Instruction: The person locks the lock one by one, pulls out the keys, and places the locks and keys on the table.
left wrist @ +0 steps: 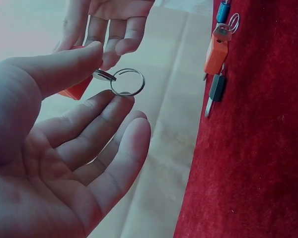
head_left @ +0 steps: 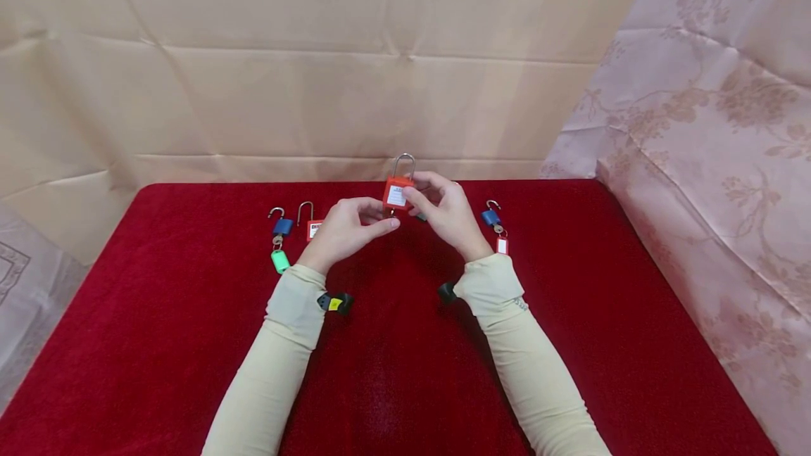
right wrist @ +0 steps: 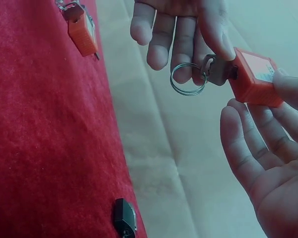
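Note:
An orange-red padlock [head_left: 395,195] with a white label is held up over the back of the table, its silver shackle [head_left: 404,157] pointing upward. My right hand [head_left: 446,213] grips the body, thumb across the label. A key [right wrist: 219,71] sits in the lock's underside, with a bare metal ring [right wrist: 185,79] hanging from it. My left hand [head_left: 348,227] pinches at the key between thumb and index finger, while its other fingers spread loosely beneath the ring in the left wrist view.
On the red cloth [head_left: 380,371], a blue padlock [head_left: 282,228] with a green tag [head_left: 280,261] lies left, beside a red padlock [head_left: 313,230] with a raised shackle. Another blue padlock [head_left: 491,217] with a red-framed tag [head_left: 503,245] lies right. A beige curtain [head_left: 285,90] hangs behind.

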Action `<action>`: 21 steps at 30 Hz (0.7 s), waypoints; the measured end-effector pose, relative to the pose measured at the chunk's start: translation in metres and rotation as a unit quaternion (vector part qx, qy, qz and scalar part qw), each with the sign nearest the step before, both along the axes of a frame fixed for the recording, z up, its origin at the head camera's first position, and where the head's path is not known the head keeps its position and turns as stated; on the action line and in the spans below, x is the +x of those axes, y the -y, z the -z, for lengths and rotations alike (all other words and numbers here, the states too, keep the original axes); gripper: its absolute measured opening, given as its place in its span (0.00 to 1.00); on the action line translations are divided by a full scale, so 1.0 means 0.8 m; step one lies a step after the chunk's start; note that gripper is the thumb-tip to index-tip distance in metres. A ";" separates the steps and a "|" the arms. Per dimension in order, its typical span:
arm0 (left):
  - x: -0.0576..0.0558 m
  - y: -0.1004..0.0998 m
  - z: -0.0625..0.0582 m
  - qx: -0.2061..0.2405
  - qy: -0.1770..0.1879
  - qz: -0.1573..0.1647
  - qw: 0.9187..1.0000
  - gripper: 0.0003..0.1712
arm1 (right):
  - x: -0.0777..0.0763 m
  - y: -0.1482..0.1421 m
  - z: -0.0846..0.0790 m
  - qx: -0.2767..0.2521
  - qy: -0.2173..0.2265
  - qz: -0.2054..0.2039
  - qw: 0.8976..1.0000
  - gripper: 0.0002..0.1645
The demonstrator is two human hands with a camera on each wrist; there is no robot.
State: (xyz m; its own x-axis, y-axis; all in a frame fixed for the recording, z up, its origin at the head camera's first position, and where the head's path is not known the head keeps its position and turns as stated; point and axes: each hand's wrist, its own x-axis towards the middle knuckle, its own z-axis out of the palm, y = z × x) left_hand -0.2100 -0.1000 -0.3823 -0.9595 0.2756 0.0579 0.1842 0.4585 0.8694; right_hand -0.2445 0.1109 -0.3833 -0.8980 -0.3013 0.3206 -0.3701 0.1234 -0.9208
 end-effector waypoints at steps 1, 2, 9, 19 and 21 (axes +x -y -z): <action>0.000 0.000 0.000 0.001 -0.001 0.000 1.000 0.20 | 0.000 0.000 0.000 -0.001 0.001 0.001 1.000 0.21; 0.000 0.000 0.000 0.001 -0.002 0.001 1.000 0.20 | 0.000 0.000 0.000 -0.003 0.001 0.001 1.000 0.21; 0.000 -0.001 0.001 -0.001 -0.025 0.010 1.000 0.14 | 0.001 0.000 0.000 -0.010 0.003 0.000 1.000 0.22; 0.001 0.000 0.001 0.015 0.007 0.038 0.999 0.12 | 0.002 0.003 0.000 -0.009 -0.008 -0.005 1.000 0.21; 0.000 0.000 0.002 0.021 0.018 0.044 0.999 0.12 | 0.002 0.002 0.001 -0.007 -0.006 -0.006 1.000 0.21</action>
State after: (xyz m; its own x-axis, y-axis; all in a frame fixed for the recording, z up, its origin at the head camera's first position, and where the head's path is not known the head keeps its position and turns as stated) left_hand -0.2096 -0.0999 -0.3839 -0.9334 0.3567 0.0382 0.1911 0.4044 0.8944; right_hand -0.2431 0.1090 -0.3843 -0.8906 -0.3069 0.3356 -0.3824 0.1061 -0.9179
